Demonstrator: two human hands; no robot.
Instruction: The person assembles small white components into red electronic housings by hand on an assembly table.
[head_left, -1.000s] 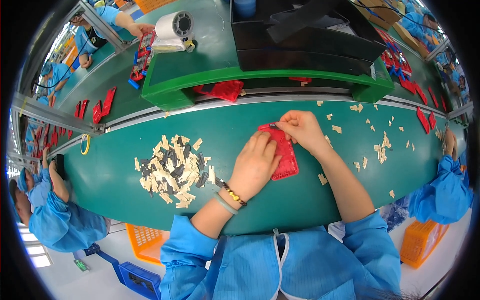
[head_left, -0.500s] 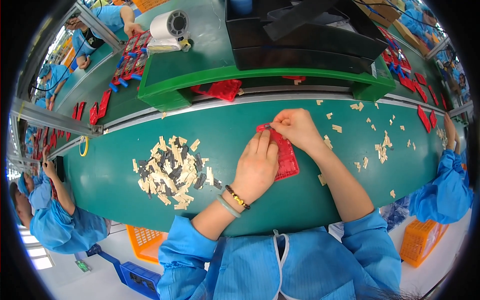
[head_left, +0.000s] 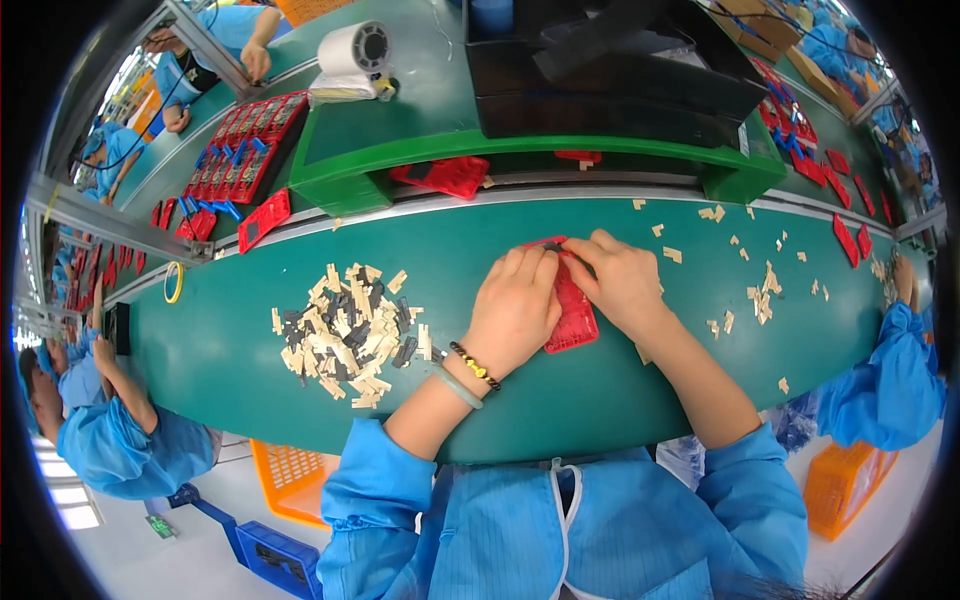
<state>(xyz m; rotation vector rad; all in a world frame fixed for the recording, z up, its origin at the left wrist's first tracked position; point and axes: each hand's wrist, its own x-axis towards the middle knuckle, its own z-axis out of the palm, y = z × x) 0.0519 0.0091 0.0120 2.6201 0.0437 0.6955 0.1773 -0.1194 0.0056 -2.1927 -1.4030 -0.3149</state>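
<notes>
A red plastic casing (head_left: pixel 572 318) lies on the green work table, its far end mostly covered by my fingers. My left hand (head_left: pixel 513 302) grips its left side, fingertips curled at the far end. From the right, my right hand (head_left: pixel 622 285) closes on the same end, thumb and fingers pressed against it. A little of something dark shows between the fingertips; its shape is hidden. To the left of my left hand is a loose pile of small cream and dark grey plastic pieces (head_left: pixel 345 335).
Scattered cream pieces (head_left: pixel 768 292) lie to the right. Beyond the table, a green shelf (head_left: pixel 440 150) carries a black bin (head_left: pixel 610 100) and a white roll (head_left: pixel 350 50). A conveyor with red casings (head_left: pixel 265 220) runs behind. Co-workers in blue sit on both sides.
Both hands have drawn together at the casing's far end, and my right hand has turned, its thumb now pressing there. Red casings on the conveyor at left have shifted to new places.
</notes>
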